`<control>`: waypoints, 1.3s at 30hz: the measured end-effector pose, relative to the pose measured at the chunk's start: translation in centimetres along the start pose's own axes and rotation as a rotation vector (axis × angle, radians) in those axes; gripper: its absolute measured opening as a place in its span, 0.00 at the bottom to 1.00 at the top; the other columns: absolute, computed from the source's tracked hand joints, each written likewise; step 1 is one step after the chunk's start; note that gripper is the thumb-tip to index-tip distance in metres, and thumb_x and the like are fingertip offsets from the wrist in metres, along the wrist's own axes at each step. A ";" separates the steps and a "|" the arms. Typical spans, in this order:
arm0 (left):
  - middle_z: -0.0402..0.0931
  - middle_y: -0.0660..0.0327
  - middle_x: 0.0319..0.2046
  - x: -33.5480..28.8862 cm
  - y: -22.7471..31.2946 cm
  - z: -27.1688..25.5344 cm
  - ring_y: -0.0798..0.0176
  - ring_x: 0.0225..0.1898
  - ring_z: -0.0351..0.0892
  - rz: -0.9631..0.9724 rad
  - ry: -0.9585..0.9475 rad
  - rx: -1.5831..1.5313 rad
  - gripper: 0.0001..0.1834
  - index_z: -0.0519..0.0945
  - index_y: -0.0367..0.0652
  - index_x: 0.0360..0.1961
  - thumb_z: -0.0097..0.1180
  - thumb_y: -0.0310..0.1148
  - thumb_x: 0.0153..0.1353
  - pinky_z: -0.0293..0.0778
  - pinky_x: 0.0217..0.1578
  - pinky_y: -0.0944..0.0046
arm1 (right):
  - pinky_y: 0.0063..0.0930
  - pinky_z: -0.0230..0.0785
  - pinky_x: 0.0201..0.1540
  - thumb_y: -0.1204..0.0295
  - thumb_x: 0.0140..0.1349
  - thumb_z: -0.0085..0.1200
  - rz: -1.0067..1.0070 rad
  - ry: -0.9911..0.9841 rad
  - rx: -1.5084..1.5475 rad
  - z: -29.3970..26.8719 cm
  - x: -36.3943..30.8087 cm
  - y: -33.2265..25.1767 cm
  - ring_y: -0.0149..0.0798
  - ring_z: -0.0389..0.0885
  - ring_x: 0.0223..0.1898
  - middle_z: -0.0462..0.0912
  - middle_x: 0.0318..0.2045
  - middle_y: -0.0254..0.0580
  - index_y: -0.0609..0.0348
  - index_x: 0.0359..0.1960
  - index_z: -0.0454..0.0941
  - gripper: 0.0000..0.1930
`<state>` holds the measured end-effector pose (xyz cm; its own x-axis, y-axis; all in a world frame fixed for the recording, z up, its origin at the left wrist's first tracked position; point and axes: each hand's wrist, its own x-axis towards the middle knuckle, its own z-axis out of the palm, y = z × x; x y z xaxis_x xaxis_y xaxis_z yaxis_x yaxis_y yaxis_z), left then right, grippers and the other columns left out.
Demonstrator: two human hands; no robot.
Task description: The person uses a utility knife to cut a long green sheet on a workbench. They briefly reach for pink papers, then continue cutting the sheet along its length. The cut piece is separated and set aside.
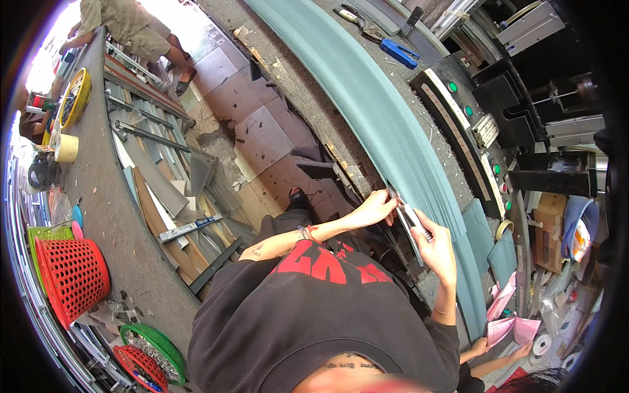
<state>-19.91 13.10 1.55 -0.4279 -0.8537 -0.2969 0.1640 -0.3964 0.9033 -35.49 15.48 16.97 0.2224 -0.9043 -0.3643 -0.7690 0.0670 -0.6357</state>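
Note:
A long grey-green strip of layered, pleated-looking material (367, 105) runs along the bench from the far edge to the near right. At its near side, my right hand (435, 243) is closed round a slim silver tool with a dark grip part (411, 221), possibly a utility knife. My left hand (379, 208) has its fingers pinched together by the strip's edge, just left of the tool's far end. What lies between those fingertips is too small to make out.
Pliers (354, 16) and a blue-handled tool (398, 52) lie beyond the strip. A panel with green buttons (466, 111) stands right. Another person's hands hold pink sheets (504, 327) at lower right. Left, a bench carries a red basket (72, 278); someone stands beyond (141, 33).

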 end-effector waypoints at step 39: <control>0.80 0.51 0.27 2.5 2.2 -9.9 0.60 0.23 0.83 0.042 0.072 -0.092 0.19 0.75 0.25 0.38 0.43 0.35 0.66 0.80 0.25 0.63 | 0.29 0.70 0.39 0.73 0.59 0.53 -0.188 0.112 -0.064 5.9 11.3 -8.7 0.38 0.81 0.31 0.81 0.32 0.58 0.63 0.54 0.74 0.20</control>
<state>-11.80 6.75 -0.30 -0.3543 -0.8909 -0.2842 0.2630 -0.3866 0.8839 -22.76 7.12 14.39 0.3002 -0.9399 -0.1630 -0.7577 -0.1311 -0.6393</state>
